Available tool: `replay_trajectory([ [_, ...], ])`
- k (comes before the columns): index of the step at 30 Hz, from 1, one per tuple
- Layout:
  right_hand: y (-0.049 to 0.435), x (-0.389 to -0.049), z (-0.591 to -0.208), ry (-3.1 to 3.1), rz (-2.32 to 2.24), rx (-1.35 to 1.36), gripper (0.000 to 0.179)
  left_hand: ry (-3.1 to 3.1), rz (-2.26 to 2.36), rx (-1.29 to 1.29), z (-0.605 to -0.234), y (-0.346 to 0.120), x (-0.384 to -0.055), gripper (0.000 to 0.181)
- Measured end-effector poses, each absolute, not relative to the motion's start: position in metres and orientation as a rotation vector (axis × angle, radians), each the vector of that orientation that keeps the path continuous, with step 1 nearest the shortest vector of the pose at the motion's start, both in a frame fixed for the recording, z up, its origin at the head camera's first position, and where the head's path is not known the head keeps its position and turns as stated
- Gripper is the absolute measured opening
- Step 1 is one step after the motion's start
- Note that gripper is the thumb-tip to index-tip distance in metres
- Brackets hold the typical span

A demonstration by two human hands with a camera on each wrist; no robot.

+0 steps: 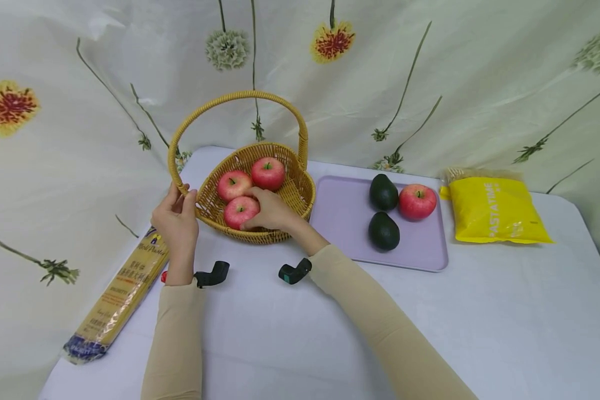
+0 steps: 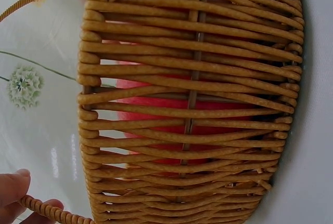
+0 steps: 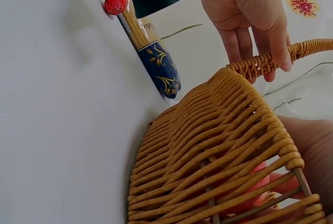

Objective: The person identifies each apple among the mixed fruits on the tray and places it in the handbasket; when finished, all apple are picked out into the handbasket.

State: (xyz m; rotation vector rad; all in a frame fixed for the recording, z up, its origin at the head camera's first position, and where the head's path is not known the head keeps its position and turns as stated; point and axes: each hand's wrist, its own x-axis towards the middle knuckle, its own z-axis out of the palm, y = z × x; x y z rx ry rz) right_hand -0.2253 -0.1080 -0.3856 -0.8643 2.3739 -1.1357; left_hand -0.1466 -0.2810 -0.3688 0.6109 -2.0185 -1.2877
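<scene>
A wicker basket (image 1: 267,238) with a tall arched handle stands at the back of the table, holding three red apples. My left hand (image 1: 177,216) pinches the lower left end of the handle (image 1: 240,95) between thumb and fingers. Inside the basket, my right hand (image 1: 272,211) has its thumb and fingers around the front apple (image 1: 241,212). Behind it lie a second apple (image 1: 234,185) and a third apple (image 1: 268,173). Through the weave in the left wrist view, red apple skin (image 2: 156,125) shows. The right fingertips are partly hidden by the apples.
Right of the basket, a lilac tray (image 1: 337,222) carries two avocados (image 1: 384,231) and an apple (image 1: 417,201). Beyond it lies a yellow pasta bag (image 1: 500,211). A spaghetti packet (image 1: 117,294) lies slanted at the left, near a small red wrapped ball (image 3: 115,3).
</scene>
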Motion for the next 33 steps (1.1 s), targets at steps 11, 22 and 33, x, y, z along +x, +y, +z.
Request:
replay_trajectory([
  [11,-0.102,-0.22,-0.383,2.473,-1.258,-0.926,0.073,-2.007,-1.303,0.609,-0.367,-0.278,-0.148,0.042],
  [22,-0.076,-0.195,-0.373,2.48,-1.452,-1.145,0.072,-2.003,-1.277,0.613,-0.369,-0.28,-0.149,0.041],
  [33,-0.02,-0.175,-0.36,2.429,-1.583,-1.159,0.075,-2.004,-1.274,0.62,-0.37,-0.281,-0.149,0.041],
])
